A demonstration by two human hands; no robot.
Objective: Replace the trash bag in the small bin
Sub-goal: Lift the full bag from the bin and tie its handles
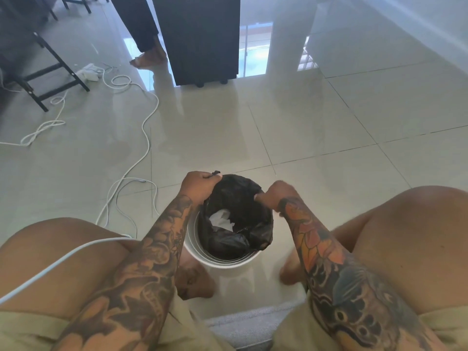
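A small white bin (222,262) stands on the tiled floor between my knees. A black trash bag (240,216) sits in it, its upper part lifted above the rim, with white crumpled paper (221,220) showing inside. My left hand (198,186) is closed on the bag's far left edge, a bit of black plastic sticking out past the fingers. On the right side, my right hand (277,195) grips the bag's edge in a fist. Both hands hold the bag's mouth apart above the bin.
White cables (141,158) loop across the floor at left, one running over my left thigh. A black cabinet (202,39) stands ahead, with another person's bare foot (149,58) beside it. A black metal frame (48,72) and a white power strip (88,72) lie at far left.
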